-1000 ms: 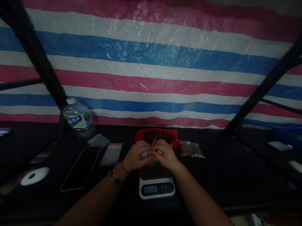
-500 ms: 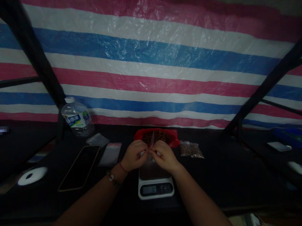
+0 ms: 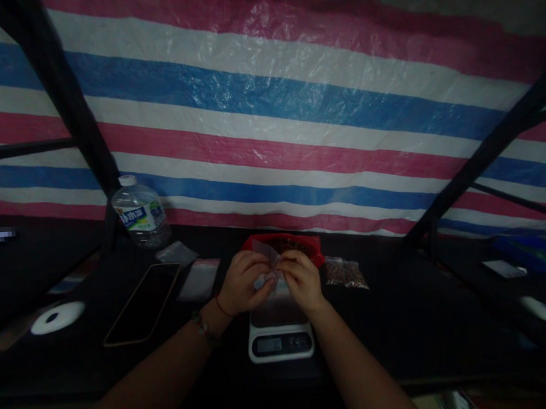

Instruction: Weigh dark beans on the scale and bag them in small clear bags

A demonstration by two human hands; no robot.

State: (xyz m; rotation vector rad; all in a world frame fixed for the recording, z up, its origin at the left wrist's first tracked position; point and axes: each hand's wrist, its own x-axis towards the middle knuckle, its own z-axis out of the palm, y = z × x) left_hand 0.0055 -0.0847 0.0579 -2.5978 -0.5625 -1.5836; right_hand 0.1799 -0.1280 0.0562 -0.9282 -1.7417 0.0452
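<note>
Between my two hands is a small clear plastic bag [image 3: 266, 253], its upper part standing up above the fingers. My left hand [image 3: 248, 281] grips the bag's left side, thumb and fingers bent around it. My right hand [image 3: 300, 279] pinches the right side close by. Both hands are above a white digital scale [image 3: 281, 347] whose display faces me; they cover part of its plate. Just behind them sits a red basin [image 3: 319, 254] holding small brown bits. The bag's lower part is mostly hidden by my fingers.
Right of the basin lie filled small bags [image 3: 346, 272]. On the left are a phone [image 3: 144, 303], a stack of flat clear bags [image 3: 199, 280], another clear bag [image 3: 177, 253], a large plastic bottle [image 3: 141, 216] and a white round object [image 3: 58, 317]. Striped sheeting [image 3: 270, 138] hangs behind.
The bag's upper part has spread and leans left, where it stood narrow before. My left fingers have shifted and opened slightly around it. The right hand has moved a little.
</note>
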